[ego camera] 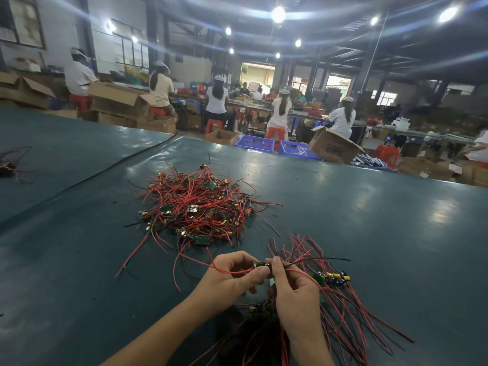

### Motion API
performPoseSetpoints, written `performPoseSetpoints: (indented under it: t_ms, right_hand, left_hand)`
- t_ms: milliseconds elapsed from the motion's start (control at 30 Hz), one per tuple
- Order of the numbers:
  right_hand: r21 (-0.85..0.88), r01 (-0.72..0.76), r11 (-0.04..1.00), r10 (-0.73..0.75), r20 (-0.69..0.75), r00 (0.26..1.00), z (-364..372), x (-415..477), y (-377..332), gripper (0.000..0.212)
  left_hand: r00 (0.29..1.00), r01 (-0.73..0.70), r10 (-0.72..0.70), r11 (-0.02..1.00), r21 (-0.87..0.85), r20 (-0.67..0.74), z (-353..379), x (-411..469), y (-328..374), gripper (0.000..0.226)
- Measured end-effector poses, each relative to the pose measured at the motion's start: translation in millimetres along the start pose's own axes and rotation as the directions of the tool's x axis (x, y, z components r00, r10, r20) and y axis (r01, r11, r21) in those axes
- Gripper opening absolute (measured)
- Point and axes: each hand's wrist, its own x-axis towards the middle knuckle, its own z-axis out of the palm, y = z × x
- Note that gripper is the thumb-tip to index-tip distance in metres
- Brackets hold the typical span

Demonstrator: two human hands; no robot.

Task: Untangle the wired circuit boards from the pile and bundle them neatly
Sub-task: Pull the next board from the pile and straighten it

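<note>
A tangled pile of small green circuit boards with red and black wires [196, 204] lies on the dark green table [369, 220] ahead of me. My left hand [232, 278] and my right hand [295, 289] meet in front of it and together pinch one small circuit board [261, 264], whose red wire loops under my left fingers. A gathered bundle of wired boards [332, 280] hangs from and fans out to the right of my right hand, with wire ends spreading over the table. Part of the bundle is hidden behind my right wrist.
A second small heap of wires [10, 162] lies at the table's far left edge. A black cable [118, 162] runs along a seam in the table cover. Beyond the table, seated workers, cardboard boxes [332, 147] and blue crates [254, 142] fill the hall.
</note>
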Motion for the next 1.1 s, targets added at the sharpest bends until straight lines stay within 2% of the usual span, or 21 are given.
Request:
performPoseSetpoints:
  t_ms: [233,300,367,433,600,800,1000,1100]
  right_hand:
    - [-0.007,0.011,1.0,-0.011,-0.064,0.998,-0.9,0.4,1.5,0.023]
    - [0.009,0.033,0.999,-0.032,-0.068,0.997,0.0,0.0,0.1,0.027]
    - [0.037,0.068,0.997,-0.065,-0.073,0.995,-0.4,-0.3,-1.5,0.022]
    - [0.048,0.09,0.995,-0.087,-0.058,0.995,-2.0,-0.2,-2.2,0.017]
    - [-0.012,0.13,0.991,-0.13,0.02,0.991,-1.3,-0.3,0.5,0.026]
    - [-0.036,0.072,0.997,-0.073,-0.04,0.997,-2.0,1.0,3.6,0.018]
    - [0.039,0.015,0.999,-0.016,0.019,1.0,-0.9,-1.6,-1.9,0.02]
    - [0.045,0.047,0.998,-0.048,0.016,0.999,0.2,-2.6,-4.0,0.021]
  left_hand:
    - [1.0,0.012,-0.012,1.0,-0.002,0.008,0.2,0.0,-2.5,0.019]
    - [1.0,0.017,-0.017,1.0,0.009,0.013,0.4,-0.3,-1.3,0.023]
    - [1.0,0.03,-0.03,0.999,0.019,0.005,0.4,-0.4,0.4,0.028]
    - [0.999,0.047,-0.047,0.999,0.027,-0.002,-0.7,-0.6,1.6,0.03]
    - [0.997,0.061,-0.063,0.997,0.04,0.046,-0.9,-1.4,2.2,0.024]
    - [0.997,0.076,-0.076,0.997,0.008,0.027,1.9,-3.6,7.3,0.028]
    - [0.997,0.051,-0.052,0.998,0.02,0.061,2.6,-4.0,6.4,0.022]
    - [0.999,0.034,-0.034,0.999,0.015,0.042,2.3,-3.9,6.3,0.016]
